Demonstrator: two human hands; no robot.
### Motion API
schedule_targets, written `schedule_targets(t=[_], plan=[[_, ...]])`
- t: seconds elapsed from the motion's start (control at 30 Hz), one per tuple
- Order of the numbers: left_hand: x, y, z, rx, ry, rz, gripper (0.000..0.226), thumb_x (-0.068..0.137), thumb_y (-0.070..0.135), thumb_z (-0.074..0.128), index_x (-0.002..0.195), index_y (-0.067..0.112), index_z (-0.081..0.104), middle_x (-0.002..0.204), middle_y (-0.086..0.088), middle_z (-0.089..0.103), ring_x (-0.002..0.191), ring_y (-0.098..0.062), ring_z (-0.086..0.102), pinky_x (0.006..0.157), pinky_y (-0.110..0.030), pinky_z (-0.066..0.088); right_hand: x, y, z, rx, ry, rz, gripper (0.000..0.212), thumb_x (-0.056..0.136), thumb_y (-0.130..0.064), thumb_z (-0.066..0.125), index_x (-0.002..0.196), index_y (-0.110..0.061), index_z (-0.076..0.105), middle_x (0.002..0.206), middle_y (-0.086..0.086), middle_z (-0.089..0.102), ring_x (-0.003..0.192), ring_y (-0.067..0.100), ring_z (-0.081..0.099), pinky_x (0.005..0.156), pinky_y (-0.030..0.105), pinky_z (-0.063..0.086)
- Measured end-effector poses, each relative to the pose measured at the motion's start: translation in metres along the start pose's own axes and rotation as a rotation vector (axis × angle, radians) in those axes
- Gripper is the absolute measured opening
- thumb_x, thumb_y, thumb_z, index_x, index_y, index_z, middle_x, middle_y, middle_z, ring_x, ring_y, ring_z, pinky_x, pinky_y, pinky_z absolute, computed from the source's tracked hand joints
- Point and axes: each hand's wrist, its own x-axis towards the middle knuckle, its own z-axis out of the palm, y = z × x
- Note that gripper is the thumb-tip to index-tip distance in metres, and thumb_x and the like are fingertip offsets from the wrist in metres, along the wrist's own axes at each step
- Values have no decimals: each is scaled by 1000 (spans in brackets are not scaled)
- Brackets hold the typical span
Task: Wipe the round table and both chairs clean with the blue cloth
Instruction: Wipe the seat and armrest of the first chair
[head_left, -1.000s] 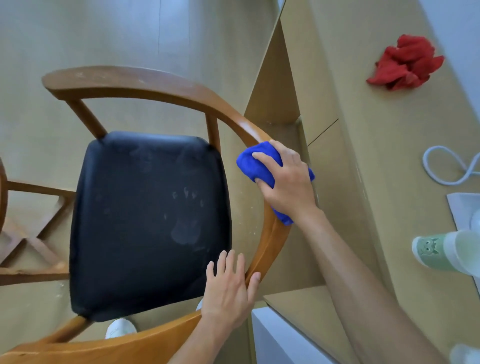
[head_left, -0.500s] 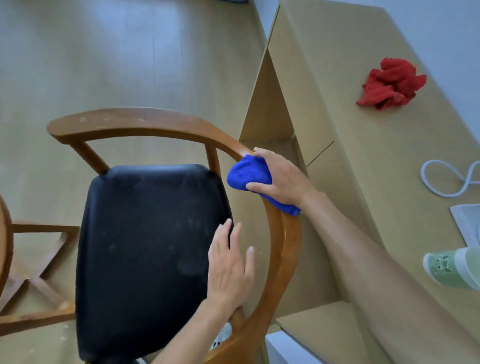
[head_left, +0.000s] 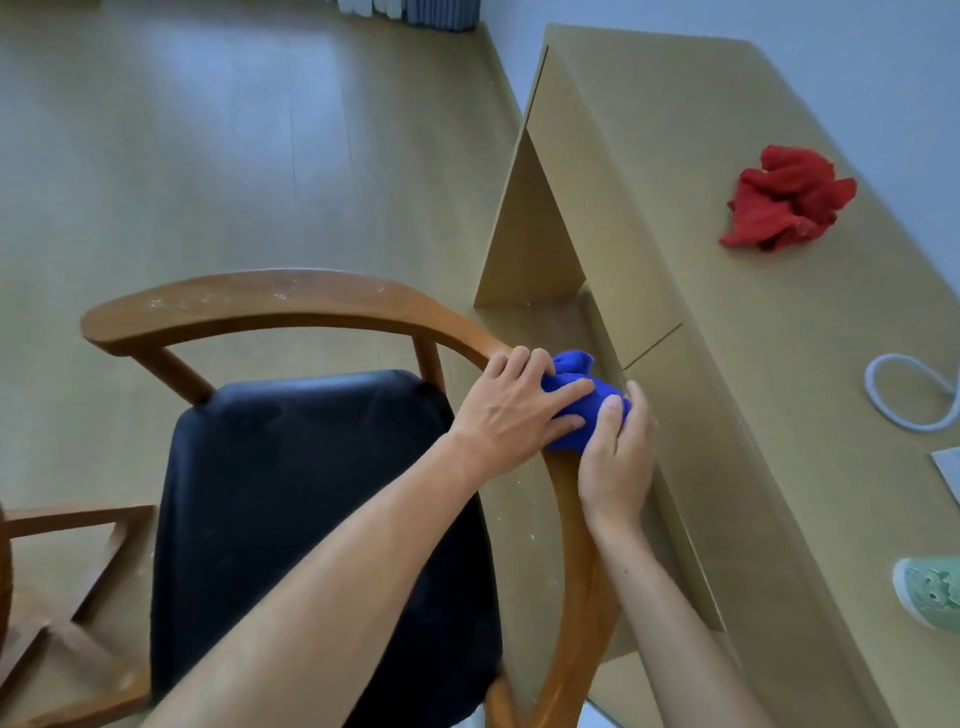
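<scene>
Cloth (head_left: 574, 395) on chair (head_left: 566, 499), left of desk (head_left: 727, 322)

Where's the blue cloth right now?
In the head view, right of centre: the blue cloth sits bunched on the chair's curved wooden rail, under the left hand and right hand.
</scene>
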Motion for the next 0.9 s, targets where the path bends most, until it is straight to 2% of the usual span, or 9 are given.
schedule_targets(t=[0.07, 0.13, 0.23, 0.3, 0.4, 0.47, 0.63, 0.73, 0.9], plan=[[11, -6, 4, -25, -12, -245, 45, 100, 49, 26, 128, 21, 48, 121, -13, 48, 112, -32, 41, 94, -39, 30, 9, -9, 7, -48, -68, -56, 44, 103, -28, 35, 142, -9, 38, 143, 11, 44, 130, 19, 40, 89, 4, 24], [19, -22, 12, -81, -32, -405, 43, 102, 43, 28, 127, 13, 46, 132, -15, 43, 130, -33, 32, 107, -40, 23, 15, -18, 16, -133, -159, -87, 44, 102, -31, 35, 140, -11, 42, 143, 9, 45, 130, 19, 41, 94, 11, 27], [22, -56, 22, -243, -11, -375, 43, 103, 33, 33, 134, 5, 39, 152, -12, 30, 146, -27, 17, 120, -38, 7, 21, -31, 36, -295, -266, -119, 37, 102, -30, 34, 125, -13, 56, 128, 7, 58, 117, 22, 52, 98, 35, 38], [22, -67, 28, -318, -5, -319, 43, 103, 31, 34, 140, 9, 35, 156, -9, 24, 146, -25, 18, 121, -38, 6, 24, -38, 51, -376, -281, -137, 33, 101, -26, 34, 115, -12, 60, 117, 7, 63, 106, 24, 56, 93, 38, 41], [23, -70, 38, -206, 14, -242, 46, 103, 33, 31, 149, 29, 26, 156, -6, 25, 143, -25, 23, 120, -44, 9, 31, -45, 67, -448, -281, -110, 25, 95, -18, 39, 109, -9, 58, 107, 10, 65, 97, 28, 56, 86, 38, 40], [29, -79, 40, -167, 52, -298, 42, 102, 32, 37, 144, 31, 38, 149, -8, 37, 137, -28, 33, 118, -46, 11, 36, -45, 75, -530, -340, -136, 29, 92, -16, 43, 117, -8, 55, 110, 11, 64, 101, 30, 56, 89, 38, 40], [33, -122, 34, 18, 156, -369, 19, 93, 28, 53, 104, 21, 67, 115, -6, 63, 108, -29, 57, 110, -54, 31, 50, -53, 111, -701, -502, -316, 50, 86, -38, 53, 130, -13, 46, 115, 4, 64, 120, 26, 49, 108, 44, 31], [27, -149, 26, 111, 239, -344, 14, 89, 22, 58, 87, 16, 71, 107, -6, 69, 95, -31, 64, 99, -55, 43, 62, -59, 131, -669, -596, -332, 54, 84, -51, 51, 128, -22, 44, 111, -1, 62, 114, 25, 52, 103, 44, 35], [20, -167, 19, -31, 292, -375, 27, 91, 9, 47, 110, 6, 67, 116, -16, 65, 97, -37, 62, 100, -52, 43, 64, -50, 143, -909, -615, -372, 63, 81, -64, 48, 126, -22, 36, 110, 3, 54, 100, 26, 58, 82, 38, 44]])
